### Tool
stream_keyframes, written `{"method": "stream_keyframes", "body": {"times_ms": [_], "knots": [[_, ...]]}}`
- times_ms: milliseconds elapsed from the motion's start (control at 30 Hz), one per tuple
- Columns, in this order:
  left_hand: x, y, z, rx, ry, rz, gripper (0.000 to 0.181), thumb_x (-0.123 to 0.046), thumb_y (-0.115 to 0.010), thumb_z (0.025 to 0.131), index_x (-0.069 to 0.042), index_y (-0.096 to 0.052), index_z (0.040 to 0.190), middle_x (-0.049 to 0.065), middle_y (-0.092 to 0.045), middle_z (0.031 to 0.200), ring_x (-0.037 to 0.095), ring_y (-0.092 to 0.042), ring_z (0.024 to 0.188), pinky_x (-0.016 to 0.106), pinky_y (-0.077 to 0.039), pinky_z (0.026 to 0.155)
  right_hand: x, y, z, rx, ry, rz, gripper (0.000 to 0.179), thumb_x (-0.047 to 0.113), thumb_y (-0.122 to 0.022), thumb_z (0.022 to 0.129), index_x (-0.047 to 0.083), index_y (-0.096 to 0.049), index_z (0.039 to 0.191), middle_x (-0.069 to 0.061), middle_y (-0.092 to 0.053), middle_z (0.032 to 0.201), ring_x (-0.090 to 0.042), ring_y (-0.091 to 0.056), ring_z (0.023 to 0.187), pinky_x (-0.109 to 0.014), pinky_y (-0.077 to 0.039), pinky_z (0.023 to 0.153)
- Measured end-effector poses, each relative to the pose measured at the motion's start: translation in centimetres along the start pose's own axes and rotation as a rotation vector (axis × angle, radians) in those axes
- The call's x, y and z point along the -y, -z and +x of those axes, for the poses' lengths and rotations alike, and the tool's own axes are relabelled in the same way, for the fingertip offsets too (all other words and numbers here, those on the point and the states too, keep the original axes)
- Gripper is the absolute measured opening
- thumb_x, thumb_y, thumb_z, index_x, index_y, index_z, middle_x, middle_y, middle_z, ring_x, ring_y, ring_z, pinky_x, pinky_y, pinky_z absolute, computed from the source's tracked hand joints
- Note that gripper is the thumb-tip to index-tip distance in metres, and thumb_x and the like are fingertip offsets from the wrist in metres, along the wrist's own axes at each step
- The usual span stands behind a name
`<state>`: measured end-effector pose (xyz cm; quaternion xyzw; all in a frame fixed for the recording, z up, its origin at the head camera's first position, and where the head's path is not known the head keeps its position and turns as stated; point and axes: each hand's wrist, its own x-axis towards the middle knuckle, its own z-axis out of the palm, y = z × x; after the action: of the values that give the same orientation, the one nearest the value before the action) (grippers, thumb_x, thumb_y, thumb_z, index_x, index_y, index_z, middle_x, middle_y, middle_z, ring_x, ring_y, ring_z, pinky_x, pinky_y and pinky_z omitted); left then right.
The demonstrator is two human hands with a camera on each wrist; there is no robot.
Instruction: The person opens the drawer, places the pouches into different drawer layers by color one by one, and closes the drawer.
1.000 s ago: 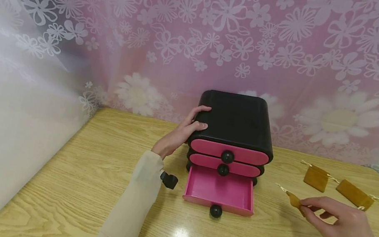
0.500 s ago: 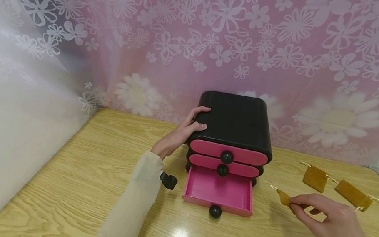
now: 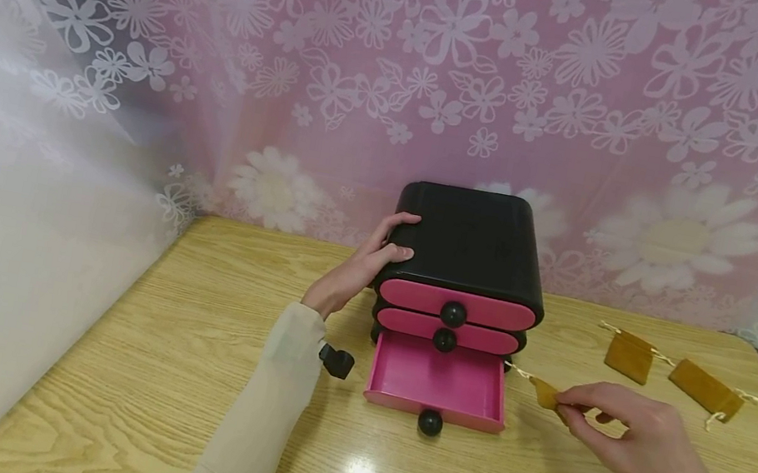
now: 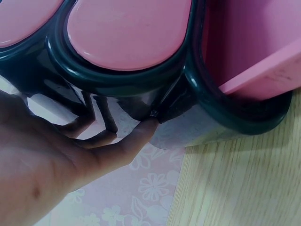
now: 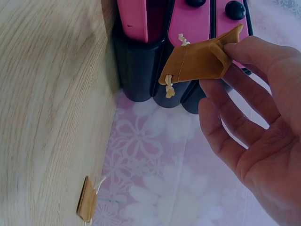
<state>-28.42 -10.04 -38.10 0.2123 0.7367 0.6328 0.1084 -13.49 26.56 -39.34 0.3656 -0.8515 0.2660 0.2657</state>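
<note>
A small black chest point(image 3: 472, 236) with pink drawer fronts stands on the table. Its bottom drawer point(image 3: 440, 376) is pulled out and bare inside. My left hand point(image 3: 361, 271) rests on the chest's left side, thumb and a finger reaching onto the top edge; in the left wrist view its fingers point(image 4: 141, 134) press the glossy side wall. Between thumb and fingertips, my right hand point(image 3: 634, 429) pinches a tan drawstring pouch point(image 5: 200, 61). The pouch hangs in the air just right of the drawer, its cord end pointing toward the chest.
Two more tan pouches, one squarish point(image 3: 629, 356) and one longer point(image 3: 705, 390), lie on the wooden table point(image 3: 158, 367) at the right. Round black knobs point(image 3: 430, 423) stick out from the drawers. A pink flowered curtain point(image 3: 346, 78) hangs close behind the chest.
My right hand has moved left with the pinched pouch, bringing it from above the table to beside the drawer. My left hand and the chest have stayed in place.
</note>
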Motion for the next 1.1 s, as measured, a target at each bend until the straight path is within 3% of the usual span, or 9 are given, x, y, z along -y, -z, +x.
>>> {"method": "stream_keyframes", "body": {"times_ms": [67,200,267,400,1100], "knots": [[0.0,0.0,0.0,0.001,-0.002,-0.002,0.053,-0.036,-0.051,0.101,-0.044,-0.034,0.151,-0.011,-0.011,0.169,0.026,-0.039,0.147,0.058,-0.025,0.123,0.2,-0.2,0.2,0.009,0.002,0.005,0.004,0.031,-0.076,0.093,0.028,-0.077,0.095,0.017,-0.075,0.088,0.015,-0.061,0.081,-0.008,-0.05,0.067],[-0.1,0.0,0.0,0.002,0.002,-0.006,0.053,-0.036,-0.05,0.101,-0.044,-0.034,0.151,-0.01,-0.01,0.169,0.026,-0.036,0.149,0.057,-0.025,0.123,0.5,-0.5,0.4,0.032,0.001,0.017,0.02,0.013,-0.085,0.081,0.025,-0.077,0.095,0.014,-0.075,0.088,0.016,-0.06,0.084,-0.009,-0.05,0.068],[0.0,0.0,0.0,0.003,0.002,-0.007,0.053,-0.036,-0.051,0.101,-0.043,-0.034,0.151,-0.01,-0.009,0.169,0.027,-0.035,0.15,0.057,-0.024,0.124,0.6,-0.8,0.5,0.031,0.006,0.023,0.006,0.025,-0.08,0.09,0.025,-0.077,0.095,0.015,-0.075,0.087,0.017,-0.06,0.084,-0.009,-0.05,0.067],[0.1,0.0,0.0,0.004,0.004,-0.011,0.053,-0.036,-0.051,0.101,-0.044,-0.034,0.151,-0.01,-0.009,0.169,0.027,-0.035,0.15,0.058,-0.025,0.123,0.7,-1.5,0.8,-0.006,0.047,0.047,0.032,0.048,-0.057,0.101,0.024,-0.077,0.094,0.015,-0.074,0.087,0.013,-0.061,0.082,-0.009,-0.049,0.066],[0.0,0.0,0.0,-0.001,-0.003,-0.009,0.052,-0.035,-0.05,0.101,-0.044,-0.035,0.151,-0.011,-0.011,0.168,0.028,-0.041,0.145,0.058,-0.027,0.122,1.9,-3.8,2.2,-0.007,0.063,0.125,0.039,0.05,-0.052,0.1,0.02,-0.078,0.095,0.007,-0.076,0.09,-0.001,-0.068,0.08,-0.007,-0.05,0.072]]}}
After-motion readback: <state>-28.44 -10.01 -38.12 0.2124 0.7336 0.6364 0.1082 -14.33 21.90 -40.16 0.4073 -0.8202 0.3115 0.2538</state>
